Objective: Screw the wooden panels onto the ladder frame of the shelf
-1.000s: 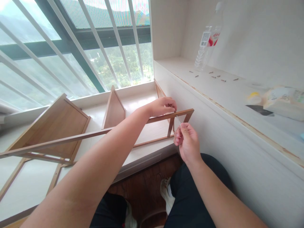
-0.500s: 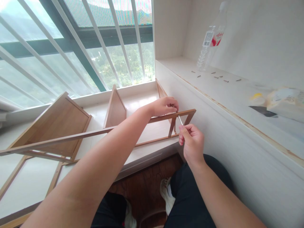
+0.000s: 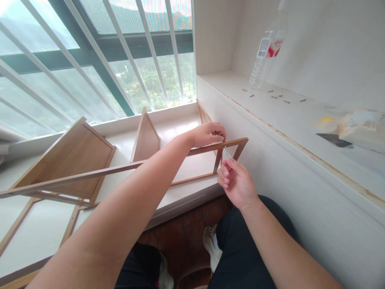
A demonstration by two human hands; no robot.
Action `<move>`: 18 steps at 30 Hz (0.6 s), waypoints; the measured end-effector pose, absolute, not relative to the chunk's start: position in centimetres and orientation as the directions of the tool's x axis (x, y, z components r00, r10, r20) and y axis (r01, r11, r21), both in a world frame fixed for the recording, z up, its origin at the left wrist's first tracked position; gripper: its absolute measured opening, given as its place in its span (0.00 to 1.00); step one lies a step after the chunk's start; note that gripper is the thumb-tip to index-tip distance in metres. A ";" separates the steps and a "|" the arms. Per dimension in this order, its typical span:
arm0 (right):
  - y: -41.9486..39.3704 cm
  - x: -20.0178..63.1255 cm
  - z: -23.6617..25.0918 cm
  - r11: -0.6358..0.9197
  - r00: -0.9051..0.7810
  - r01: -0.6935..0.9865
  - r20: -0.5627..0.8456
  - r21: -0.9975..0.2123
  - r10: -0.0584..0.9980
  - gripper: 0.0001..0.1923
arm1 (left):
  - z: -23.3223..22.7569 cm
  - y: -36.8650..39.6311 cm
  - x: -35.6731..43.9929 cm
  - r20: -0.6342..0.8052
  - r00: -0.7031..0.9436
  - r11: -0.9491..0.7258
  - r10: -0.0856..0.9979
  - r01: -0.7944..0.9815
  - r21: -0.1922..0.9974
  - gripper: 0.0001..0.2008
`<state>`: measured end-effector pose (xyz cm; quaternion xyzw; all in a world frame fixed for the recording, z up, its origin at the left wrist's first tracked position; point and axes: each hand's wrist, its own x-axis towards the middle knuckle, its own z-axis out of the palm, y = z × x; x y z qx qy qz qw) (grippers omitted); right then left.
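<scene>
Left hand (image 3: 209, 135): resting half-curled on wooden frame (image 3: 237, 141); can't tell if gripping.
Right hand (image 3: 239, 182): closed on thin metal rod (image 3: 227, 152), pointing up at frame just below left hand.
Frame: passing under left hand.
Screws (image 3: 286, 102): scattered on ledge (image 3: 264, 109), right of both hands.

Home room, apparently: barred window (image 3: 167, 66) upper left, pale sill (image 3: 177, 122) below, white ledge (image 3: 288, 116) at right, wood-look floor (image 3: 183, 237) bottom centre.
</scene>
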<state>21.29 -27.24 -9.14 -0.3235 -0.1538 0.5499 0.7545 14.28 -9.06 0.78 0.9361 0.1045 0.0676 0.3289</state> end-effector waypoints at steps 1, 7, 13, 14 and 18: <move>-27.2 21.2 -9.1 0.192 0.355 -0.724 -0.119 -0.662 0.927 0.09 | 0.8 -9.1 14.3 0.060 0.969 -0.763 0.239 0.150 0.629 0.10; -27.3 21.2 -9.2 0.264 0.480 -0.564 -0.051 -0.783 0.876 0.11 | 0.7 -9.0 14.3 0.062 0.971 -0.769 0.231 0.144 0.622 0.11; -27.5 21.3 -8.9 0.281 0.549 -0.432 -0.003 -0.857 0.836 0.12 | 0.8 -9.1 14.3 0.069 0.970 -0.768 0.233 0.140 0.625 0.10; -27.5 21.3 -8.9 0.285 0.550 -0.426 0.004 -0.859 0.835 0.12 | 0.8 -9.1 14.2 0.067 0.970 -0.767 0.235 0.143 0.626 0.10; -27.6 21.4 -8.8 0.310 0.569 -0.363 0.054 -0.879 0.821 0.11 | 0.8 -9.1 14.2 0.062 0.969 -0.764 0.238 0.147 0.628 0.10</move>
